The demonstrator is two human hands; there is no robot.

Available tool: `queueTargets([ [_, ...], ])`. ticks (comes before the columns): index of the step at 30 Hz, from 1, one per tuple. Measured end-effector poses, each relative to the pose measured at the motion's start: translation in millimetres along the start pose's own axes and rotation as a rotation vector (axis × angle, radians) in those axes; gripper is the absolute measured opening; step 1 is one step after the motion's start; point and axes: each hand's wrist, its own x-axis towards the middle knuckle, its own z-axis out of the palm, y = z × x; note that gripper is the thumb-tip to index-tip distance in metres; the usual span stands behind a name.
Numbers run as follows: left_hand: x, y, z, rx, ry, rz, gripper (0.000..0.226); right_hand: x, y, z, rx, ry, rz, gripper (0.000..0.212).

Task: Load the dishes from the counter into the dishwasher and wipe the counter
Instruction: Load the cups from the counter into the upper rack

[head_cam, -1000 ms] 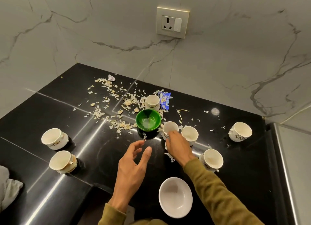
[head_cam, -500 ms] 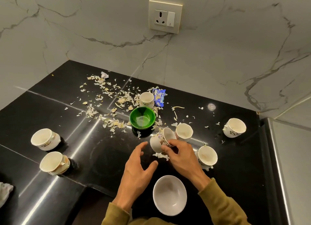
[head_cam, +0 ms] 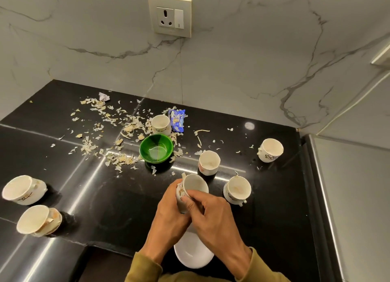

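Observation:
A white cup with a gold pattern (head_cam: 194, 185) is lifted above the black counter (head_cam: 88, 197), tilted with its mouth facing away. My right hand (head_cam: 213, 216) grips its rim and side, and my left hand (head_cam: 168, 216) wraps round its left side. Below my hands lies a white bowl (head_cam: 193, 254), partly hidden. A green bowl (head_cam: 156, 148) stands mid-counter. More white cups stand around: one behind the green bowl (head_cam: 161, 124), two to the right of my hands (head_cam: 209, 163) (head_cam: 237, 190), one far right (head_cam: 270, 150), two at the left (head_cam: 23, 189) (head_cam: 38, 220).
Pale peel scraps (head_cam: 118, 131) are scattered over the back and middle of the counter. A blue wrapper (head_cam: 176, 120) lies by the back cup. A wall socket (head_cam: 170, 15) sits on the marble backsplash. A steel surface (head_cam: 348, 197) borders the counter at the right.
My right hand has lifted a cup off the counter and drawn it toward me. My left hand has closed in and now holds the cup too.

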Motion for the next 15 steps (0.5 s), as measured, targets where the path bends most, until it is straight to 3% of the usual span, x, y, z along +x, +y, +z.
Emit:
queueTargets([
  [7,-2,-7,6,0.131,0.046,0.045,0.078,-4,-5,-4,-0.023,-0.053,-0.008,0.031],
  [10,-4,-4,5,0.056,0.098,0.038,0.072,-3,-13,-11,0.053,-0.083,-0.022,0.025],
  [13,-5,-3,-1,-0.05,0.149,-0.014,0.073,7,-11,-35,0.167,-0.013,0.033,0.025],
  [15,-5,-3,-6,-0.058,0.171,-0.038,0.072,17,7,-55,0.108,0.103,0.107,0.023],
])
